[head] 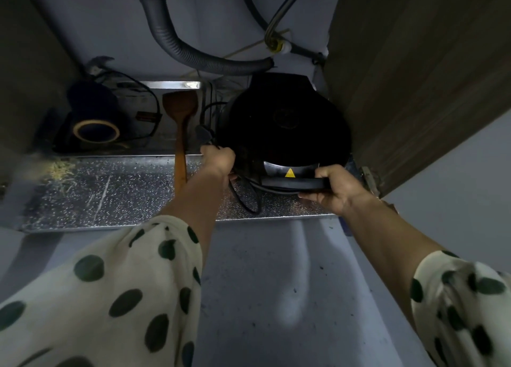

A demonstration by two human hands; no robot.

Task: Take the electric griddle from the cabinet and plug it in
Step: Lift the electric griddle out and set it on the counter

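Reaching into a cabinet (30, 76) under pipework; entries near to far.

1. Spotted sleeves (110, 297): both forearms extended toward 12 o'clock.
2. Speckled foil liner (110, 192): covers the cabinet floor. A loop of power cord (249, 200) lies on it.
3. Right grip (331, 191): clenched round the flat black handle (290, 184) at the 6 o'clock edge of the electric griddle (282, 123), just below a yellow warning label (289, 173).
4. Left grip (219, 159): fingers curled on the power cord at the griddle's 8 o'clock edge. What looks like its plug (203, 134) lies just beyond.
5. Electric griddle: round, black, lid closed, sitting on the cabinet floor at 1 o'clock of the opening, close against the wooden door (414, 90) at 3 o'clock. Judged heavy and rigid, with a smooth lid offering little purchase. The handle is the sound hold, though a one-sided lift would likely tip it, so a second hold under the 9 o'clock rim seems advisable. The trailing cord may snag.
6. Wooden spatula (181, 134): at the griddle's 9 o'clock. Tape roll (95, 131): farther out the same way.
7. Grey corrugated hose (179, 45): 12 o'clock, rearmost.
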